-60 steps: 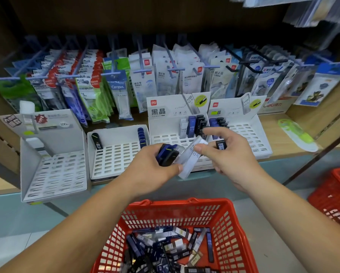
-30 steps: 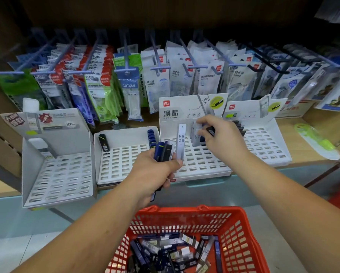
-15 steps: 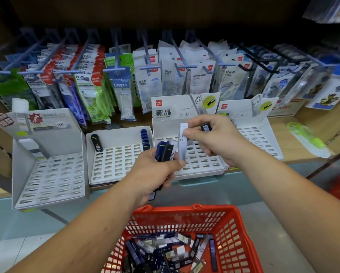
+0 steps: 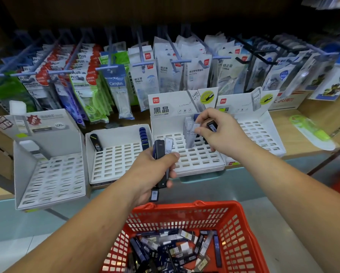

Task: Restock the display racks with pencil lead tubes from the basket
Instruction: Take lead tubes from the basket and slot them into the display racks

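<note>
My left hand point(image 4: 155, 170) grips a bundle of lead tubes point(image 4: 162, 152), dark ones and a clear HB one, upright in front of the racks. My right hand point(image 4: 222, 133) pinches a clear HB lead tube point(image 4: 191, 137) and lowers it into a slot of the white slotted display rack point(image 4: 196, 160), beside a few tubes standing at its back. A small black tube point(image 4: 212, 126) is also caught between its fingers. The red basket point(image 4: 234, 223) below holds several loose tubes point(image 4: 175, 249).
Three more white slotted racks stand on the shelf: a large one point(image 4: 46, 174) at left, one point(image 4: 115, 160) with a black tube and blue tubes, one point(image 4: 261, 133) at right. Hanging packets on pegs fill the back. A green packet point(image 4: 311, 131) lies at right.
My right hand took a clear HB tube from the bundle in my left hand and carried it back and down into the middle rack. The view shifted slightly.
</note>
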Tool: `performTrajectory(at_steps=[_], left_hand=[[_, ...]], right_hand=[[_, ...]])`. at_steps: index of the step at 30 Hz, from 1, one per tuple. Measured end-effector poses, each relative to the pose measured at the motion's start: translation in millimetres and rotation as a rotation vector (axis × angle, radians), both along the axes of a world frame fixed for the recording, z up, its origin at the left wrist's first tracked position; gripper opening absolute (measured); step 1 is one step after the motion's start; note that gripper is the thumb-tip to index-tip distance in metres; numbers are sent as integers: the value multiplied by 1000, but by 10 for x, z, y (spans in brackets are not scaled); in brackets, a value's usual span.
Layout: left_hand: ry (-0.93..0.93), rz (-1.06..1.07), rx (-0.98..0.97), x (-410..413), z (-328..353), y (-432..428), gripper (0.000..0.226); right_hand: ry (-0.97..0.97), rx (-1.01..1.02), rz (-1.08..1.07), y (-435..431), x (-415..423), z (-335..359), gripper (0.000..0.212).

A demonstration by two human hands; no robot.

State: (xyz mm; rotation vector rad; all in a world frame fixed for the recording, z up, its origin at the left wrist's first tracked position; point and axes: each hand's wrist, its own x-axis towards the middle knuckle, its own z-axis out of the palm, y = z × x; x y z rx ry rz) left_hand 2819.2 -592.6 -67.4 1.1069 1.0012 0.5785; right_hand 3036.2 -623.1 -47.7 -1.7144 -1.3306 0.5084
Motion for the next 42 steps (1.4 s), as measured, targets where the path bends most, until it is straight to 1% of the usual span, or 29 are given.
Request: performTrajectory(at_steps=[2,10,15,22,25,28,32,34,37,38,39,41,42], left_hand=[[11,-25,14,-12,-9,-2,27],[28,-61,26,-44,-19,-3,29],[6,-50,8,-48,-17,-1,29],[0,-52,-16,-52,-18,-6,31],[5,-53,-11,-56,-22,-1,33],[-1,-49,-17,-49,-16,-8,32],[11,-45,-18,-44,-15,-10,34],[4,-43,-22,-43,-11,-2,37],[-8,-39,-24,-50,-1,5,41],[-14,-39,-27,-54,8,3,41],[-22,-42,-30,-61,22,-2,41],[-41,-50,-28,-68,61,-17,37],[-52,-52,-24,-68,81,-28,34]], right_hand=[[-56,22,-5,24,27,-45,18],[-75,48,14,63,29,-66,21],[-149,56,-10,58,26,-74,22],[-62,31,23,54,45,-52,21],[-90,30,51,43,28,-37,20],[-137,-31,42,28,28,-96,21],[-152,-35,-36,6,-11,-146,23],[-196,-37,-66,-3,-58,-134,22],[-382,-22,-122,-37,-137,-62,16],[-406,-9,-138,-56,-185,-2,17],[-363,-6,-134,-75,-246,76,21],[-108,-71,-63,-111,-417,266,21],[22,-132,-17,-144,-501,337,15]])
